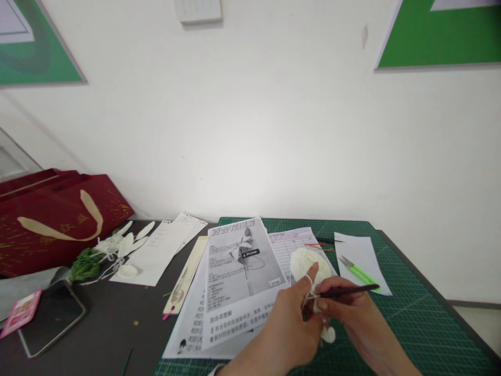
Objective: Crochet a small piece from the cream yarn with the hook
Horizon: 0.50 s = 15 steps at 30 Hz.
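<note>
Yarn ball (pixel 306 262) lies just beyond the hands (pixel 291 321) (pixel 354 309): right pinches dark tool (pixel 352 290), left strand (pixel 312 297).

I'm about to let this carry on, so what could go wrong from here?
The white yarn looped around a finger of the left hand might slip and lose tension. The round yarn ball just beyond could roll if tugged. The green-handled scissors lie near the right hand, so a wide swing might knock them.

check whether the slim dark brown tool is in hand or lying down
In hand: the slim dark brown tool is pinched by the right hand, beside thin white yarn.
</note>
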Available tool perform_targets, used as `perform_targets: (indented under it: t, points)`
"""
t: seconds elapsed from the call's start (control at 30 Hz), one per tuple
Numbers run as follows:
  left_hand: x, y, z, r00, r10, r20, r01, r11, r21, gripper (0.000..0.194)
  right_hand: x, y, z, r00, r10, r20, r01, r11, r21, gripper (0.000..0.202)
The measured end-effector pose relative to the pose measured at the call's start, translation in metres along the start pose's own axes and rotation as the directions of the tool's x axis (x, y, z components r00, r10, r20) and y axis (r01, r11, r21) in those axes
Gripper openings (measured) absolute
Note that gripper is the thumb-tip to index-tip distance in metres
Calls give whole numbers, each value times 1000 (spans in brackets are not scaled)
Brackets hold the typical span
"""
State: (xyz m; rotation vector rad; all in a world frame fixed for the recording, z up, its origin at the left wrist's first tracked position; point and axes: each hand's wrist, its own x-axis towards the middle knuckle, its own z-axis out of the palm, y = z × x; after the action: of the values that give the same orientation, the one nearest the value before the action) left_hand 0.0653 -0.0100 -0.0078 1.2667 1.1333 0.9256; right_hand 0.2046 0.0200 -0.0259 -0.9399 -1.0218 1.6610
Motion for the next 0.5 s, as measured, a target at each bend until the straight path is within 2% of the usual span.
perform_targets:
  t: [0.13, 0.33, 0.37, 0.43, 0.5]
  points:
    - [-2, 8, -1, 1000, -14, -11, 15, 996, 90, 76, 0, 0, 0, 1000, 4, -14, -4, 1000, -2, 21]
    - [0, 10, -4, 999, -12, -40, 13, 999, 48, 71, 1, 0, -2, 994, -24, -105, 40, 988, 149, 22]
    - [0, 10, -4, 999, -21, -28, 22, 1000, 14, 72, 1, 0, -3, 992, -36, -119, 53, 988, 146, 23]
    - [0, 10, -7, 992, -107, 64, 109, 993, -41, 76, 2, 1, -3, 986, -69, -153, 90, 987, 130, 24]
    - [-1, 12, -10, 984, -130, 121, 138, 989, -57, 78, 3, 1, -2, 978, -102, -183, 126, 984, 126, 25]
